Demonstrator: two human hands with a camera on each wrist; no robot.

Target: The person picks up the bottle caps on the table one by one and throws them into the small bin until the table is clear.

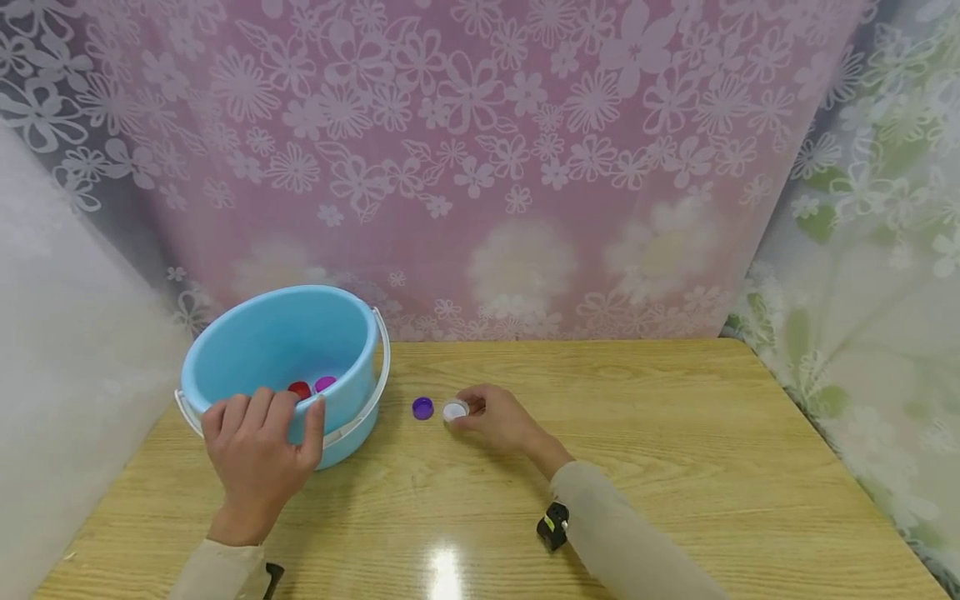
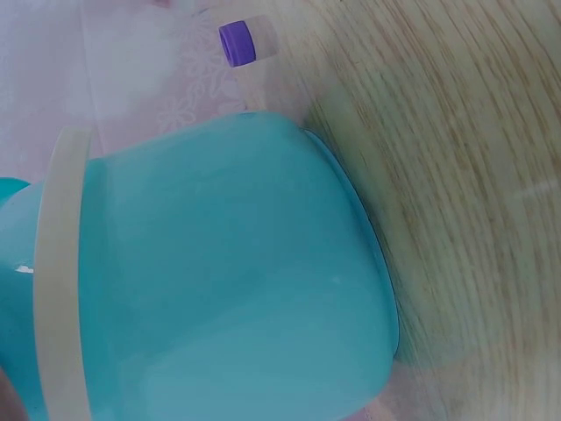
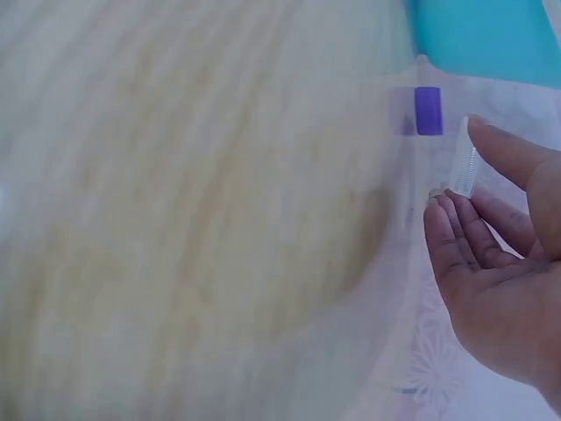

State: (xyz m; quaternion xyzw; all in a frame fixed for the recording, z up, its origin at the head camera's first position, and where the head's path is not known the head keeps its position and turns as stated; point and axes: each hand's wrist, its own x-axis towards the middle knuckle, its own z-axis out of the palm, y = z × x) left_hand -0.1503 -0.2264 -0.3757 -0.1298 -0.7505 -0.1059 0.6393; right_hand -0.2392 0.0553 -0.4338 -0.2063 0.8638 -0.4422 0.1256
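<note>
A light blue bucket (image 1: 352, 379) stands at the left of the table, tilted a little toward me. Over its near rim my left hand (image 1: 258, 450) is hooked, fingers gripping the edge. Inside lie a red cap (image 1: 300, 390) and a magenta cap (image 1: 325, 383). My right hand (image 1: 498, 417) pinches a white bottle cap (image 1: 455, 410) between thumb and fingers; the right wrist view shows the ridged side of this white cap (image 3: 465, 158) edge-on. Between the bucket and that hand, a purple cap (image 1: 423, 407) rests on the table.
The wood-grain table (image 1: 660, 417) reaches back to a pink flowered curtain (image 1: 487, 208). Pale cloth hangs at both sides. A white handle (image 1: 384, 358) loops down around the bucket's outside. A dark wrist device (image 1: 553, 527) sits at my right sleeve.
</note>
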